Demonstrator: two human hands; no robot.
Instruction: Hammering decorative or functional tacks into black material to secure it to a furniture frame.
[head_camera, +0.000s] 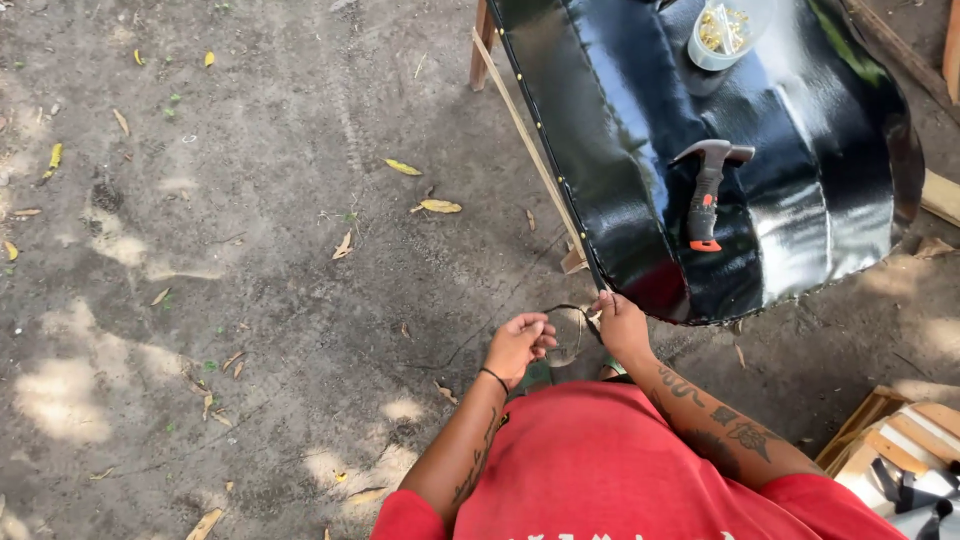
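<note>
My left hand (517, 343) and my right hand (620, 322) are close together, pinching a thin dark cord (572, 335) that loops between them. My right hand sits at the near corner of a glossy black upholstered panel (620, 160) that rests on a wooden frame. A row of small brass tacks runs along the panel's left edge. A hammer (707, 190) with a dark grip and an orange end lies on the panel. At the panel's far end stands a clear plastic cup (727, 33) with brass tacks inside.
Bare dirt ground (230, 250) with scattered dry leaves spreads to the left. A thin wooden strip (525, 135) runs beside the panel's left edge. Wooden pieces and a stacked frame (895, 450) lie at the lower right. My red shirt fills the bottom.
</note>
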